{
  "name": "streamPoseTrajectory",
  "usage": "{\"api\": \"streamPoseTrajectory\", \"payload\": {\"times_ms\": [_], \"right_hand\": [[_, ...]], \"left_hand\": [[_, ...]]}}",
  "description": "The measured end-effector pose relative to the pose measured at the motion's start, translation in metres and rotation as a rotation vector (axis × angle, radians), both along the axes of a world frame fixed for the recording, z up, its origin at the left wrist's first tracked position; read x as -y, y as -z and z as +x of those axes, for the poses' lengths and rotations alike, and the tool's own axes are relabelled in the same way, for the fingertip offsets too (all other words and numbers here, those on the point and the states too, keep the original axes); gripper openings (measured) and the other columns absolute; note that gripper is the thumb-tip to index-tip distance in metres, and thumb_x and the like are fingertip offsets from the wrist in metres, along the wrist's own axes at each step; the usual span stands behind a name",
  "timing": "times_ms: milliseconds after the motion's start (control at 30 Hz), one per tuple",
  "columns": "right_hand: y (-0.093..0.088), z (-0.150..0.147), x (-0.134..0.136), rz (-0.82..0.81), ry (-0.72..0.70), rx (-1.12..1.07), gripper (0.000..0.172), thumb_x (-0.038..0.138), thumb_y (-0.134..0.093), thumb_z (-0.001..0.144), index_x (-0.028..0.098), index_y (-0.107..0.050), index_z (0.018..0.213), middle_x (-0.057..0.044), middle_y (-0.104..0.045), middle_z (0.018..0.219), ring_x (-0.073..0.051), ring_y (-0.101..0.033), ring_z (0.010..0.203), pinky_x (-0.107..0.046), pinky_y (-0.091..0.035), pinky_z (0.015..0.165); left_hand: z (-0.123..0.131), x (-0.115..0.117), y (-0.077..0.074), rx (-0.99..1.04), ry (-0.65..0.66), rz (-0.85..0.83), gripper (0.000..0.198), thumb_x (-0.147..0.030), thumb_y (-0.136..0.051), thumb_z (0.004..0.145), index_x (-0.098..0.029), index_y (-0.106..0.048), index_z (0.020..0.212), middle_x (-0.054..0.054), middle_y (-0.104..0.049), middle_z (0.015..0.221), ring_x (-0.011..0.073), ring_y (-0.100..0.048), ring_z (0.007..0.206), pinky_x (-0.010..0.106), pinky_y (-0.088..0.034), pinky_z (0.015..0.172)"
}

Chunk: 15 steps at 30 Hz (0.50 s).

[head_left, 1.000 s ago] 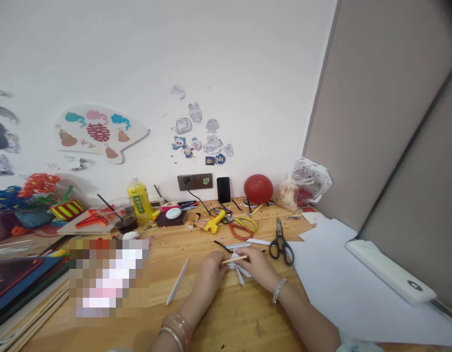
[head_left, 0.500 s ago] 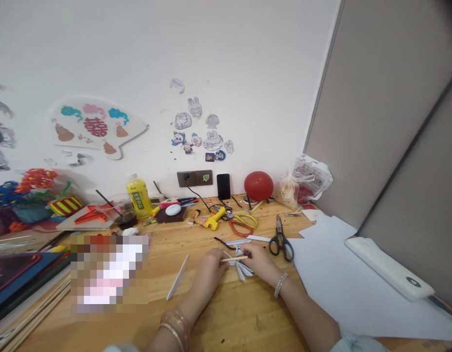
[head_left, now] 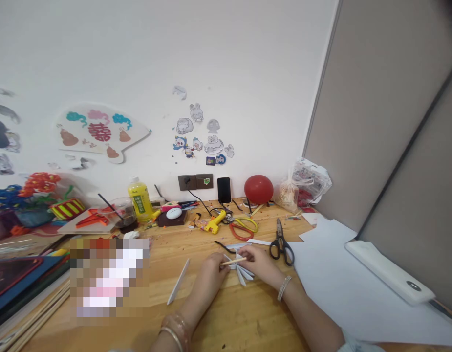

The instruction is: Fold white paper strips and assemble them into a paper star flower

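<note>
A short thin wooden stick (head_left: 233, 262) spans the gap between my two hands. My left hand (head_left: 213, 270) is closed around its left end, and my right hand (head_left: 255, 259) pinches the right end. Just beneath the stick, several narrow folded white paper strips (head_left: 243, 275) fan out on the table; my fingers hide part of them, so I cannot tell whether I touch them. One separate folded white strip (head_left: 178, 282) lies left of my left hand. Black-handled scissors (head_left: 281, 244) rest beyond my right wrist.
Behind my hands are a yellow glue gun (head_left: 215, 223), red-and-yellow-handled scissors (head_left: 244, 228), a phone (head_left: 224, 189) and a red balloon (head_left: 258, 189). White paper sheets (head_left: 332, 278) cover the right side. Long wooden sticks (head_left: 46, 313) and a yellow drink bottle (head_left: 139, 198) are at left.
The whole view has shifted slightly, so the wall and table items appear a little lower. Both hands keep the stick over the paper strips, with its tilt barely altered.
</note>
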State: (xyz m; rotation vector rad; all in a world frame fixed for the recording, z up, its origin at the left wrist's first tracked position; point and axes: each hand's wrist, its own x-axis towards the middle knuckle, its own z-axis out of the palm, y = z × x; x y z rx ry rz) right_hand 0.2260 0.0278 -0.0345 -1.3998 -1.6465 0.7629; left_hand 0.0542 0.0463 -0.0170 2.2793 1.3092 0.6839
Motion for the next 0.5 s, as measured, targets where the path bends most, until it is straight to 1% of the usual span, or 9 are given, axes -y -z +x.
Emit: {"api": "streamPoseTrajectory", "payload": {"times_ms": [67,133,200,267,333,400,500], "right_hand": [[-0.002,0.002,0.002,-0.018,0.003,-0.011,0.019,0.018,-0.058,0.069,0.014,-0.061,0.088,-0.003,-0.062,0.076,-0.015,-0.057,0.068,-0.023,-0.043,0.061],[-0.005,0.005,0.005,-0.023,0.009,0.007,0.017,0.020,-0.057,0.071,0.014,-0.062,0.086,-0.003,-0.063,0.076,-0.015,-0.057,0.069,-0.024,-0.043,0.061],[-0.008,0.009,0.008,-0.023,0.018,0.051,0.013,0.022,-0.056,0.073,0.015,-0.062,0.082,-0.002,-0.063,0.075,-0.015,-0.056,0.067,-0.024,-0.042,0.060],[-0.010,0.013,0.012,-0.053,-0.005,0.104,0.012,0.026,-0.055,0.074,0.016,-0.062,0.076,-0.002,-0.062,0.071,-0.015,-0.055,0.065,-0.023,-0.040,0.057],[-0.013,0.015,0.015,-0.097,-0.056,0.165,0.013,0.029,-0.059,0.072,0.016,-0.062,0.071,-0.001,-0.061,0.068,-0.014,-0.053,0.063,-0.021,-0.038,0.055],[-0.015,0.016,0.018,-0.133,-0.101,0.220,0.012,0.028,-0.062,0.068,0.016,-0.062,0.069,0.000,-0.060,0.066,-0.013,-0.052,0.062,-0.020,-0.036,0.052],[-0.018,0.012,0.021,-0.168,-0.108,0.265,0.011,0.024,-0.064,0.065,0.017,-0.062,0.073,0.002,-0.058,0.064,-0.012,-0.050,0.060,-0.019,-0.032,0.050]], "left_hand": [[0.000,0.001,-0.001,0.008,-0.002,0.012,0.010,-0.010,-0.053,0.070,-0.016,-0.061,0.069,0.002,-0.061,0.070,0.0142,-0.055,0.068,0.021,-0.039,0.061],[-0.001,0.000,-0.004,0.019,-0.021,0.030,0.008,-0.015,-0.053,0.073,-0.016,-0.061,0.070,0.002,-0.061,0.070,0.0149,-0.056,0.069,0.022,-0.039,0.061],[-0.005,-0.002,-0.009,0.023,-0.083,0.056,0.014,-0.022,-0.049,0.077,-0.015,-0.061,0.073,0.004,-0.062,0.072,0.0162,-0.056,0.070,0.024,-0.040,0.062],[-0.012,-0.007,-0.012,-0.003,-0.171,0.087,0.020,-0.025,-0.045,0.080,-0.014,-0.061,0.077,0.006,-0.063,0.076,0.0182,-0.057,0.074,0.026,-0.041,0.066],[-0.021,-0.013,-0.013,-0.080,-0.239,0.113,0.021,-0.022,-0.043,0.081,-0.011,-0.061,0.079,0.010,-0.064,0.080,0.0207,-0.058,0.080,0.029,-0.041,0.071],[-0.027,-0.017,-0.011,-0.166,-0.299,0.146,0.021,-0.019,-0.044,0.079,-0.009,-0.061,0.088,0.013,-0.064,0.087,0.0229,-0.058,0.085,0.031,-0.041,0.075],[-0.029,-0.017,-0.009,-0.280,-0.346,0.196,0.024,-0.015,-0.045,0.078,-0.008,-0.059,0.095,0.015,-0.063,0.091,0.0245,-0.057,0.088,0.032,-0.039,0.077]]}}
